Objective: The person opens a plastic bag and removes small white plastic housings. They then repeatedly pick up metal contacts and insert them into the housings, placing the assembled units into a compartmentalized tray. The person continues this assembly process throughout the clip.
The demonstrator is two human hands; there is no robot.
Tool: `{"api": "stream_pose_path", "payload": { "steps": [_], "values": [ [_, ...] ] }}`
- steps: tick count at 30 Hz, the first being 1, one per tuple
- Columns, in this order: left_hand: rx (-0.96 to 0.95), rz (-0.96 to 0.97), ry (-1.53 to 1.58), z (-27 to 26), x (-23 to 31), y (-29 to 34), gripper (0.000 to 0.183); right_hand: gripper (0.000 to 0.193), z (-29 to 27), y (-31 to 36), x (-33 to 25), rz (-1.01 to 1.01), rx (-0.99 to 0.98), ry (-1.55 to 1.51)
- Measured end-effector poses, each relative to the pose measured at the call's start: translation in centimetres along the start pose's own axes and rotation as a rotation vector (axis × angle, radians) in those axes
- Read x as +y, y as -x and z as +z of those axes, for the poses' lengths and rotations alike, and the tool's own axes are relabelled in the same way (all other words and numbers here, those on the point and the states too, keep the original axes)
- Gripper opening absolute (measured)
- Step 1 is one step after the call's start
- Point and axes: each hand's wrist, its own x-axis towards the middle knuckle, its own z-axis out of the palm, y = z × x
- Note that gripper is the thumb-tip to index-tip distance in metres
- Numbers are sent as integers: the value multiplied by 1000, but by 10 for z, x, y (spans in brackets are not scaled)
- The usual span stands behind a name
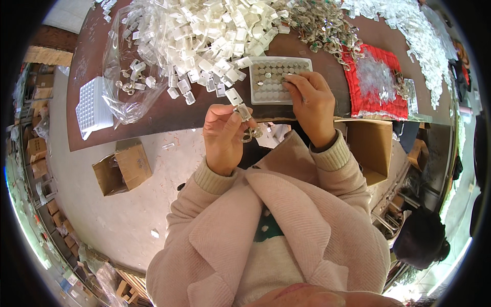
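My left hand (223, 135) is closed on a small clear plastic box (244, 112) with its lid swung up, held just off the table's front edge. Below those fingers, small metallic ring-like pieces (251, 134) stick out of the same hand. Over a white tray (254, 97), my right hand (313, 100) pinches thumb and forefinger together at the tray's right part; what lies between the fingertips is too small to make out. Rows of round silvery discs (271, 66) fill the tray's pockets.
A heap of clear plastic boxes (204, 36) covers the table's back left, beside a clear bag (128, 110) and stacked white trays (93, 107). Ring-like metal pieces (319, 25) lie at the back. Right stands a red padded cloth (394, 61). Cardboard boxes (134, 166) stand below.
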Motion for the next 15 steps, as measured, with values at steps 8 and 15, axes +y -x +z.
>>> {"api": "stream_pose_path", "payload": {
  "steps": [8,15],
  "values": [
    [-9,-35,-5,-3,1,-3,13,18,2,-6,-6,-11,-112,-24],
    [-35,-95,117,-1,2,-7,15,17,4,-12,-6,-85,-160,104]
  ]
}}
